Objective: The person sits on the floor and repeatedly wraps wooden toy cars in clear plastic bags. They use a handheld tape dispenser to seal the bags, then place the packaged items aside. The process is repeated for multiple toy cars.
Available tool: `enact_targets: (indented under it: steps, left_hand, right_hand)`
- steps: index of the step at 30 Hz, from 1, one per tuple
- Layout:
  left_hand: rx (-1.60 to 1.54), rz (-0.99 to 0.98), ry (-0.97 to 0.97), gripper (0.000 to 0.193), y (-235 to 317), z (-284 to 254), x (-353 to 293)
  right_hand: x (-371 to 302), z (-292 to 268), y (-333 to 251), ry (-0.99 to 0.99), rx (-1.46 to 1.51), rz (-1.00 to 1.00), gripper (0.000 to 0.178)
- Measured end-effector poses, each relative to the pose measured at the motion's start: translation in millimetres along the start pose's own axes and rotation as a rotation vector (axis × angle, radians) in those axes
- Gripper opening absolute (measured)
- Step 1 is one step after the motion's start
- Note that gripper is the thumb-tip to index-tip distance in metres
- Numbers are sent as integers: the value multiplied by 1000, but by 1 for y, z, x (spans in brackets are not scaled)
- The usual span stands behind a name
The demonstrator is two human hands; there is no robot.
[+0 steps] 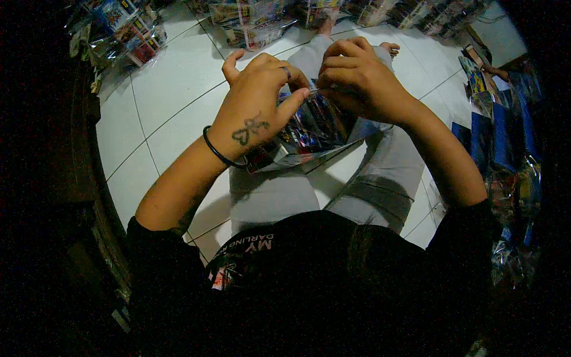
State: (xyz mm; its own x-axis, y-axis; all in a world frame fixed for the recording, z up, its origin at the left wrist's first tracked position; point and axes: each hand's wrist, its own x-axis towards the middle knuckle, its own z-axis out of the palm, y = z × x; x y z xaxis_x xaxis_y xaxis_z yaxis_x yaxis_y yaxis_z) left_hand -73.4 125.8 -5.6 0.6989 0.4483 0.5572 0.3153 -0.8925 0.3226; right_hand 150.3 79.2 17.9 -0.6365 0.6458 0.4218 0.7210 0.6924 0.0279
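A package (312, 132) with dark, colourful printed contents rests across my lap, and its clear plastic wrapping looks shiny. My left hand (254, 98) is over its left part, thumb and index finger pinched together while the little finger sticks out. Opposite it, my right hand (364, 80) is closed with fingers curled in above the package's far right part. Between the two pinches runs a thin pale strip (315, 91), perhaps an edge of the plastic; its kind is too small to tell. My right fingertips are partly hidden by shadow.
Plastic-wrapped stacks of printed packs stand on the white tiled floor (128, 152) at the far left (128, 30) and along the far side (253, 27). Blue-edged packs (502, 137) are piled at the right. Dark furniture edges (89, 149) border the left.
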Motion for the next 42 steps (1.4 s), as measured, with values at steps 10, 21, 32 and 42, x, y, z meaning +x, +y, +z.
enact_targets:
  steps: [10,21,32,42]
  left_hand:
    - [-119,-236,-324,21,-1,-6,13]
    - [69,56,-45,10,5,4,-3]
    - [177,-290,-317,13,4,-64,-18]
    - [19,33,-12,16,3,6,-3]
  right_hand:
    - [-6,16,-9,20,-185,-94,25]
    - [-26,-33,13,-22,-189,21,29]
    - [-11,18,-4,74,-57,-41,21]
    - [-3,10,-1,-6,-37,-56,17]
